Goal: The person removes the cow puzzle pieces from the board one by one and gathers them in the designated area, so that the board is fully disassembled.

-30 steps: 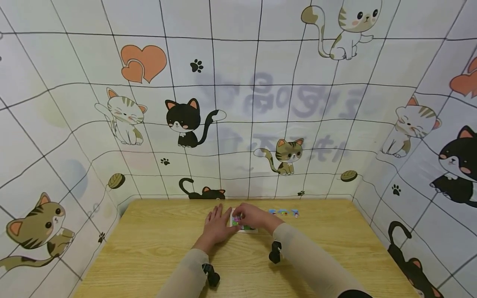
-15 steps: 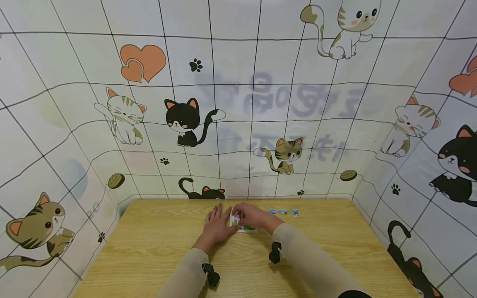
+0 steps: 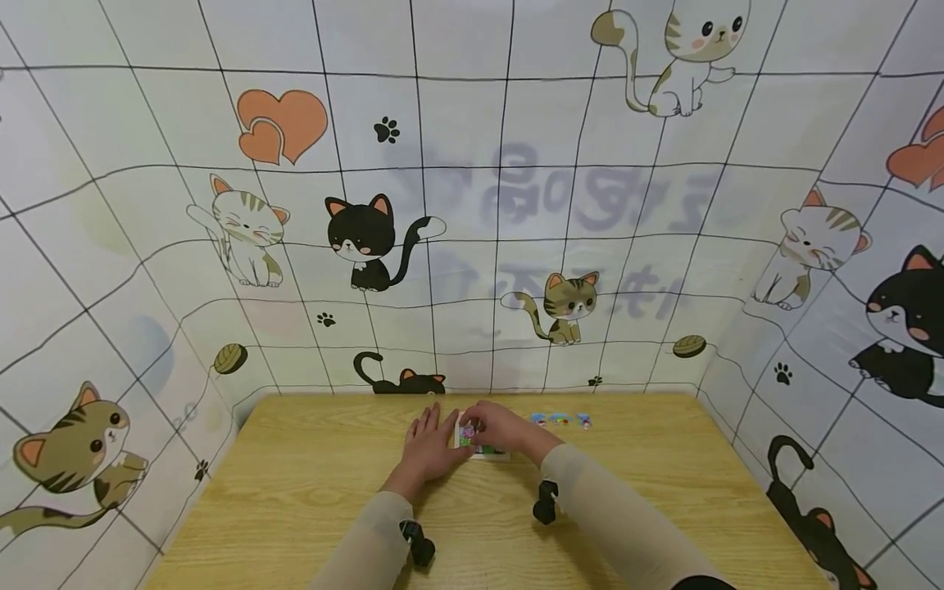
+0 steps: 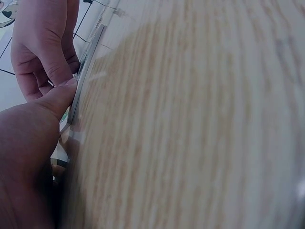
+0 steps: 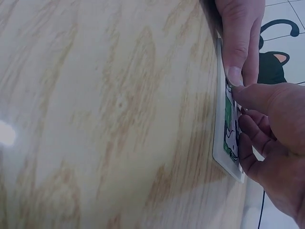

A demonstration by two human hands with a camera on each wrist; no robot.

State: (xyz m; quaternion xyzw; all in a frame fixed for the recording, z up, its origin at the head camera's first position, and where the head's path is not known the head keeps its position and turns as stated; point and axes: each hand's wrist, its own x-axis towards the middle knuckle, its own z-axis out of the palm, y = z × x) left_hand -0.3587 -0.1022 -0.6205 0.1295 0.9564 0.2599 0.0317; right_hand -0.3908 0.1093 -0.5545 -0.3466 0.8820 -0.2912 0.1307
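Pale yellow wood makes up the table (image 3: 295, 483), and the white-bordered picture board (image 5: 219, 133) lies flat on it near the far edge, about midway between the two far corners. Green, pink and purple show in its printed picture.

The left hand (image 3: 429, 447) rests at the board's left edge with its fingers straight and fanned toward the far edge; its thumb touches the board's near side. The right hand (image 3: 509, 428) reaches over the board from the right, fingers bent down onto the picture and thumb tip meeting the left thumb; whether it pinches anything cannot be told, as the fingers hide the spot.

Three small colourful pieces (image 3: 560, 419) lie in a row near the far edge, between the board and the far right corner, just beyond the right wrist. Beige sleeves (image 3: 627, 512) cover both forearms. A cat-printed sheet (image 3: 465, 328) rises behind the far edge.
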